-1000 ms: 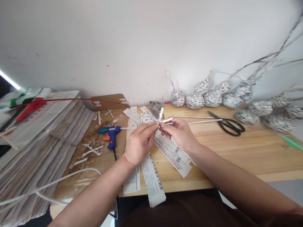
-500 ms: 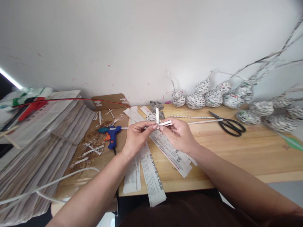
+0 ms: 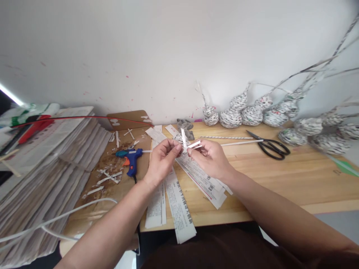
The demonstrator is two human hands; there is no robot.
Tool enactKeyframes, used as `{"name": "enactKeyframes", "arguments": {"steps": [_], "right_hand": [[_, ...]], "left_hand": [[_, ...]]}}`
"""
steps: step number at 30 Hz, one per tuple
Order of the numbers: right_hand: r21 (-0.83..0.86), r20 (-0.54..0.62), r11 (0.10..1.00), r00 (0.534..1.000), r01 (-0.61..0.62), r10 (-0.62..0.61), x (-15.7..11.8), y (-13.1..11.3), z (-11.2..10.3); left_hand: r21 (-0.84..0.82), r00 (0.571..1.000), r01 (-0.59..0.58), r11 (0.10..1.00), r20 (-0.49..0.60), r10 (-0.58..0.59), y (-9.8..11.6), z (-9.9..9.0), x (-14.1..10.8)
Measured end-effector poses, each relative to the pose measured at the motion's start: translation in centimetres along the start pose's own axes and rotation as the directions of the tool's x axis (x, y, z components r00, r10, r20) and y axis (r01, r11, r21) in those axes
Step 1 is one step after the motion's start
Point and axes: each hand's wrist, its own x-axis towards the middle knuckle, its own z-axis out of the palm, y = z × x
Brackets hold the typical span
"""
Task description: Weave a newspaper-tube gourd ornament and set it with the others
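Observation:
Over the middle of the table, several narrow white paper strips (image 3: 184,137) are joined crosswise into a small piece, with one strip standing up and others pointing right. My left hand (image 3: 162,160) pinches at its left side, thumb against curled fingers. From the right, my right hand (image 3: 210,158) grips the piece between thumb and fingers. A long thin paper tube (image 3: 238,143) stretches right from behind my right hand to the scissors; whether it joins the piece is hidden. Flat newspaper strips (image 3: 181,209) lie beneath my hands.
A blue glue gun (image 3: 133,160) rests on brown cardboard among paper scraps (image 3: 110,177). At left stands a tall newspaper stack (image 3: 56,175). Black scissors (image 3: 270,147) lie at right. Woven paper gourds (image 3: 230,117) line the wall, and long paper stems reach up right.
My left thumb and fingers have shifted slightly on the small strip piece, and its upright strip now leans a little left. The right hand keeps its grip.

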Motion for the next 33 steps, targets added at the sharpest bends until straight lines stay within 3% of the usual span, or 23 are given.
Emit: {"name": "enactKeyframes", "arguments": {"steps": [4, 9, 17, 22, 28, 31, 33], "right_hand": [[-0.059, 0.021, 0.997, 0.999, 0.050, -0.049, -0.1, 0.0, 0.1], [-0.083, 0.048, 0.996, 0.998, 0.040, -0.036, -0.5, -0.2, 0.2], [-0.029, 0.055, 0.998, 0.997, 0.060, -0.059, -0.6, 0.1, 0.5], [0.080, 0.033, 0.996, 0.999, 0.034, -0.037, -0.2, 0.4, 0.4], [0.150, 0.023, 0.985, 0.996, 0.087, -0.091, 0.5, 0.7, 0.1], [0.078, 0.026, 0.991, 0.994, 0.108, -0.110, 0.4, 0.7, 0.1], [-0.056, 0.016, 0.979, 0.981, 0.195, -0.194, 0.1, 0.6, 0.0]], "left_hand": [[0.002, 0.998, 0.040, 0.999, 0.037, -0.040, 0.1, -0.1, 0.2], [0.122, 0.999, -0.008, 0.993, 0.040, 0.003, -0.2, -0.2, 0.1], [0.025, 1.000, -0.014, 1.000, 0.013, 0.013, 0.1, 0.7, -0.4], [-0.061, 0.994, 0.085, 0.995, 0.071, -0.081, 0.3, 0.1, 0.2], [-0.110, 0.974, 0.183, 0.977, 0.154, -0.165, 0.3, -0.7, 0.8], [-0.097, 0.978, 0.177, 0.979, 0.132, -0.163, 0.2, -0.8, 0.9], [-0.089, 0.978, 0.182, 0.979, 0.123, -0.171, 0.1, -0.9, 0.9]]}}
